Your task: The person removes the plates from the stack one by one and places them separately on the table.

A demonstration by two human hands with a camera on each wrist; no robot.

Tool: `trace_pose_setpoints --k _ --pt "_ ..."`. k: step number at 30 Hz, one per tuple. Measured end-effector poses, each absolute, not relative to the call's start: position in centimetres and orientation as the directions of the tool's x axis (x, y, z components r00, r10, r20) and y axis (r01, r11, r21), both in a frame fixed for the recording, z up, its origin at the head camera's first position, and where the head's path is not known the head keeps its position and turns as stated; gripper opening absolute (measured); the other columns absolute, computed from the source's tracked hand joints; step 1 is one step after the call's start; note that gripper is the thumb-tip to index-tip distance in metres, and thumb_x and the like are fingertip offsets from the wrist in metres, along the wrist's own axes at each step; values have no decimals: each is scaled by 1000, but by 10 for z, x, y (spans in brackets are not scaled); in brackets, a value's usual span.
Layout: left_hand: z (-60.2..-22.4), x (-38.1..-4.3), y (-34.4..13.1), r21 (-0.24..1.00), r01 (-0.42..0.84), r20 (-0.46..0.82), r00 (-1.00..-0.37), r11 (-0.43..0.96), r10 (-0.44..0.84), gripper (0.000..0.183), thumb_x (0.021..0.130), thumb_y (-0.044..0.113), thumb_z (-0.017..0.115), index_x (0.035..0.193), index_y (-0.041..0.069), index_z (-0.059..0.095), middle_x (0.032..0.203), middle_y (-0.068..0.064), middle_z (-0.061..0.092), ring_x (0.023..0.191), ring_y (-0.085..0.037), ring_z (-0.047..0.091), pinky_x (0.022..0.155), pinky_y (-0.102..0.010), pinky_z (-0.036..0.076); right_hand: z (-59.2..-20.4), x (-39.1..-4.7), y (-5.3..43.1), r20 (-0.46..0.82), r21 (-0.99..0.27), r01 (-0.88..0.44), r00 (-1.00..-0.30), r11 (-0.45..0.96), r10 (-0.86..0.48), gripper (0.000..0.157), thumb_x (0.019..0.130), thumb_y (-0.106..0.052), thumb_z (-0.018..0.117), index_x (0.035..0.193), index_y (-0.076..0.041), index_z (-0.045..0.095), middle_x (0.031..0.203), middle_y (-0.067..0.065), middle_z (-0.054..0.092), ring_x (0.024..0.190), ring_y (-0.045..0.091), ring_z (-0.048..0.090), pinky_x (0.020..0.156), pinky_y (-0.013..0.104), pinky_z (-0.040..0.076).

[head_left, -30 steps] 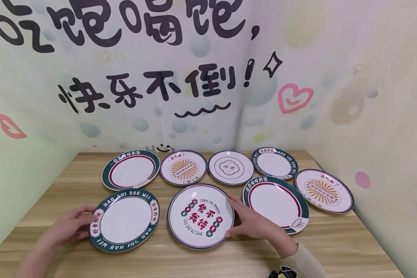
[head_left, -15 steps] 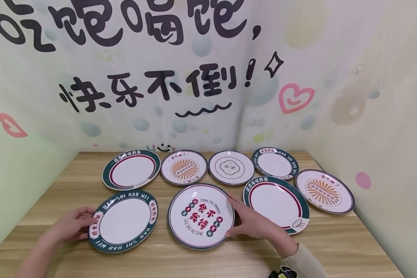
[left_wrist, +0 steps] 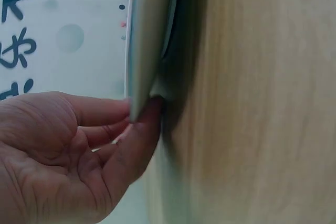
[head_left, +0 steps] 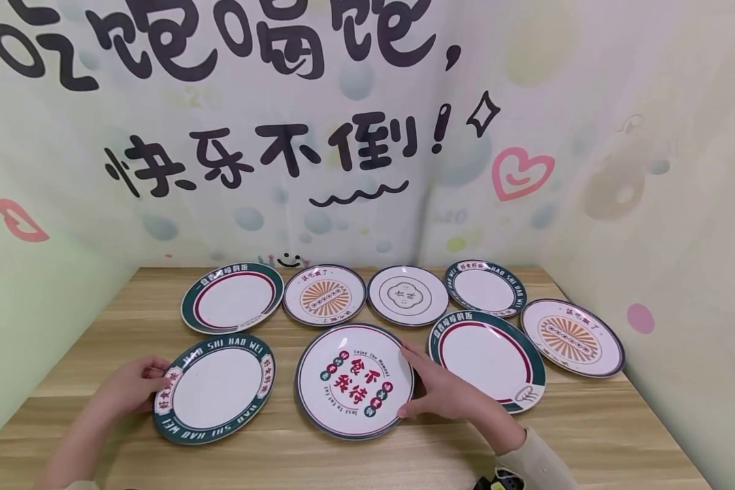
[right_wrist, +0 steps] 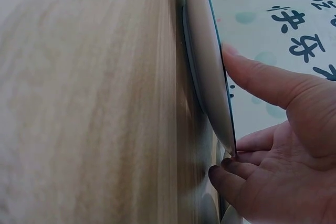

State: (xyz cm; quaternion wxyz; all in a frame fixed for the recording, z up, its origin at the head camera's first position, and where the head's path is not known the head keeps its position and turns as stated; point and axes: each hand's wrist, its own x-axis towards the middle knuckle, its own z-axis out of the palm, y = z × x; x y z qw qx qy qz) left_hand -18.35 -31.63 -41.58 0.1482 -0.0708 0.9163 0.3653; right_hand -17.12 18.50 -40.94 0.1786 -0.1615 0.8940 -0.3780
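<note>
In the head view my left hand pinches the left rim of a white plate with a wide green lettered border. The left wrist view shows that plate edge-on, its rim between the thumb and a finger that reaches underneath. My right hand holds the right rim of a white plate printed with red characters, fingers spread along the edge. Seen from the right wrist, this plate has the thumb on its rim and fingertips at its lower edge. A gap of bare wood separates both plates.
Behind stand a green-and-red-rimmed plate, a sunburst plate, a plate with a central emblem and a small green-bordered plate. Another green-and-red plate and sunburst plate lie right. A printed backdrop borders the wooden table.
My left hand and the green-bordered plate have shifted slightly left, and the hand's fingers lie farther under the rim. The right hand and its plate stay put.
</note>
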Motion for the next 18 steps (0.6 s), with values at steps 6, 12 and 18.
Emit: trace_pose_setpoints --k 6,12,18 --pt "-406 -186 -312 621 -177 -258 -966 763 -14 35 97 1 52 123 -21 46 105 -33 59 90 -29 59 70 -34 57 -407 -175 192 -135 -768 -165 -903 619 -408 99 85 -28 80 160 -8 18 168 15 15 155 37 14 124 56 18" --pt "-391 -193 -308 585 -162 -222 -974 795 -35 35 98 3 50 125 -19 46 107 -33 58 87 -29 60 72 -37 58 -385 -183 205 -41 -699 -207 -944 685 -327 90 93 -29 70 161 -15 13 169 11 12 155 36 14 124 56 20" --pt "-367 -200 -284 451 -89 -107 -993 888 -46 36 102 12 48 130 -10 48 123 -36 56 105 -48 58 84 -56 54 -359 -193 212 99 -515 -295 -953 805 -286 87 97 -31 65 161 -12 10 169 14 9 154 39 14 121 58 24"
